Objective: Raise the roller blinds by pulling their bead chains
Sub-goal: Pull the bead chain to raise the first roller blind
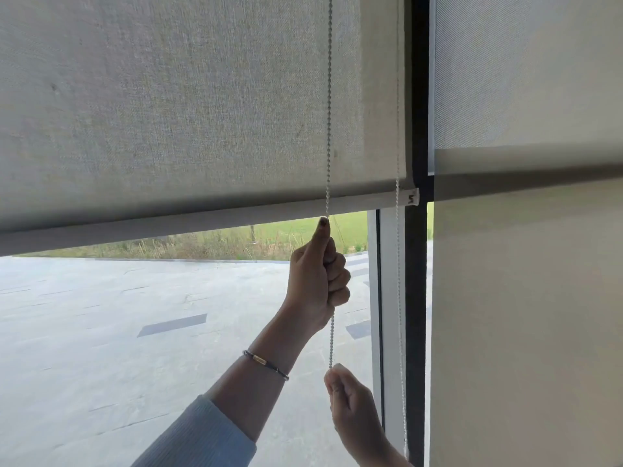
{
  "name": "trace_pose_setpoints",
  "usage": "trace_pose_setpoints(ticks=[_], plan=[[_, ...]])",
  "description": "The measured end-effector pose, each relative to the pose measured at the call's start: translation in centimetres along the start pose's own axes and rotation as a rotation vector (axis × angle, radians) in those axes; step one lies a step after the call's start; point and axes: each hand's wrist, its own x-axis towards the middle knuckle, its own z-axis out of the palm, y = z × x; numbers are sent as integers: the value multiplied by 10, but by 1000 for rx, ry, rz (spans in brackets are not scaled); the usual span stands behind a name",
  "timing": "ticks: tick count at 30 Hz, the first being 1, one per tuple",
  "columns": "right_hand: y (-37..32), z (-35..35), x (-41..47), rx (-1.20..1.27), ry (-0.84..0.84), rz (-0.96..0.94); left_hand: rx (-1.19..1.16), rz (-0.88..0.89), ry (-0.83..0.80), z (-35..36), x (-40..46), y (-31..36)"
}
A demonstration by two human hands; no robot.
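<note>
A beige roller blind (pixel 175 109) covers the upper part of the left window, its bottom bar (pixel 188 220) slanting across the frame. A white bead chain (pixel 328 112) hangs in front of it. My left hand (pixel 318 281) is fisted around the front strand just below the bar, thumb pointing up. My right hand (pixel 354 406) pinches the same strand lower down. The chain's back strand (pixel 398 298) hangs free beside the window frame.
A dark vertical mullion (pixel 417 96) separates the left window from a second blind (pixel 526 298) on the right, which reaches down past the frame's bottom. Through the glass I see grey paving and grass.
</note>
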Motion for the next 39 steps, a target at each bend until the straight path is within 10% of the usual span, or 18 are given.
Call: trace_pose_setpoints(ticks=[29,35,39], plan=[[-3,-9,-16,60,-77,-7,-25,3,-15,1,-20,1],[-19,-31,23,-65,514,204,10,18,11,-5,-15,8],[-19,-45,64,-113,341,302,40,20,19,-4,-13,9]])
